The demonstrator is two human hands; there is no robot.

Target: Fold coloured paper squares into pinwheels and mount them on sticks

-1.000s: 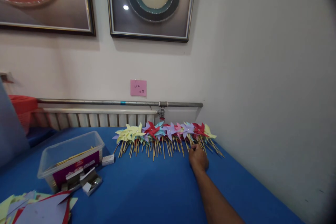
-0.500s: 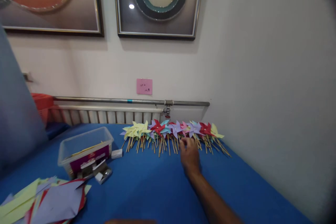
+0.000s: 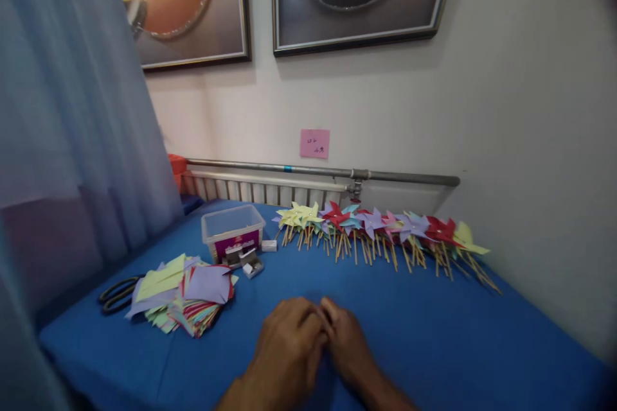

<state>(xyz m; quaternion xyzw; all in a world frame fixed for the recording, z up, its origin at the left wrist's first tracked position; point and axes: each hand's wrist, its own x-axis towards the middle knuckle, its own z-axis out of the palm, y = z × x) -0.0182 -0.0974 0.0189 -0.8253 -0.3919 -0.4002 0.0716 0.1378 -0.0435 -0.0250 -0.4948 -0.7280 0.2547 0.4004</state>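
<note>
My left hand and my right hand meet low over the blue table, near its front edge. Their fingers are curled and pressed together fingertip to fingertip; what they hold, if anything, is hidden. A row of paper pinwheels on wooden sticks, yellow, red, purple and blue, lies along the back of the table by the wall, well beyond both hands. A stack of coloured paper squares lies to the left of my hands.
A clear plastic box with sticks stands behind the paper stack, small white boxes in front of it. Black scissors lie at the far left. A curtain hangs on the left. A pipe and radiator run along the wall.
My right hand has drawn back from the pinwheel row to the table's front. My left hand has come into view and joined it. The view has swung left, showing the curtain and scissors.
</note>
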